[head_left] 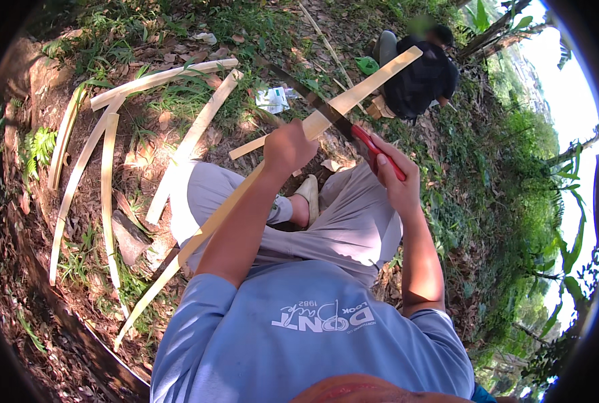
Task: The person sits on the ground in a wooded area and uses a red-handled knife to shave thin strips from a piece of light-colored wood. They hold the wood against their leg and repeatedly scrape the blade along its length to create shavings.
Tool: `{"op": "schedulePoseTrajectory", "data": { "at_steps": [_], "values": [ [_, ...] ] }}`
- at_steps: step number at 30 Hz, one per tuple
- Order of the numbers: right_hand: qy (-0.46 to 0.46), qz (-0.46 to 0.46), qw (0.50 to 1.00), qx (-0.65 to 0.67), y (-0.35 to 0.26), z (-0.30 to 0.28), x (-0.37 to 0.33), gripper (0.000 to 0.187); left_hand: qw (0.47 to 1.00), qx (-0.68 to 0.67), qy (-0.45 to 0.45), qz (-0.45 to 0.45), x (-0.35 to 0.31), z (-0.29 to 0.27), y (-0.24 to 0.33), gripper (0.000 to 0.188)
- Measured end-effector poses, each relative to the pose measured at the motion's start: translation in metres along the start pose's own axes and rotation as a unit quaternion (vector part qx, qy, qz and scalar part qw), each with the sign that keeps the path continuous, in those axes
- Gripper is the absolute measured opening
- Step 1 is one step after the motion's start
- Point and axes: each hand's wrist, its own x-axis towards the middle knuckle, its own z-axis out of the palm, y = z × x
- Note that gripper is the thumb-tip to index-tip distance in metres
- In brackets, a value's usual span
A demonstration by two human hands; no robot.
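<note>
The left hand [290, 146] is clenched around a long, flat, pale wooden strip [318, 124]. The right hand [403, 181] grips a red-handled knife [341, 123]; its dark metal blade crosses the strip just beyond the left hand. Farther left lie loose strips [197, 139]. Ahead: a white packet [271, 101], contents indiscernible.

Opens outdoors onto brown earth [29, 67], strewn with dry leaves [138, 158] and tufted with grass [104, 59]. Carries a bright green fern [38, 146] near the left edge. Runs on the right into dense bushes [514, 158], then into pale, glaring sky [573, 84], with a slanting trunk [495, 37] toward the upper right. Takes strong daylight in dapples, bright patches lying among deep shade on the left.
</note>
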Motion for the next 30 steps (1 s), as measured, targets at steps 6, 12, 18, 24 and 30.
{"op": "schedulePoseTrajectory", "data": {
  "at_steps": [6,12,18,24,30],
  "values": [
    [-0.001,0.026,0.996,0.080,0.000,0.005,0.011,0.036,0.998,-0.052,-0.020,0.029,0.017,-0.001,-0.016,0.053],
    [0.013,0.051,0.996,0.070,-0.004,-0.056,-0.082,0.038,0.979,-0.165,-0.116,0.035,0.035,0.012,-0.034,0.047],
    [0.027,0.024,0.996,-0.076,-0.047,-0.094,-0.136,0.039,0.964,-0.189,-0.186,0.016,0.035,0.013,-0.032,0.047],
    [0.029,-0.033,0.998,-0.054,-0.045,-0.065,-0.091,0.038,0.949,-0.226,-0.221,-0.007,0.054,0.010,-0.044,0.048],
    [0.027,-0.060,0.997,0.043,-0.013,0.027,-0.003,0.036,0.957,-0.220,-0.188,-0.029,0.023,-0.006,-0.006,0.036]
  ]
}}
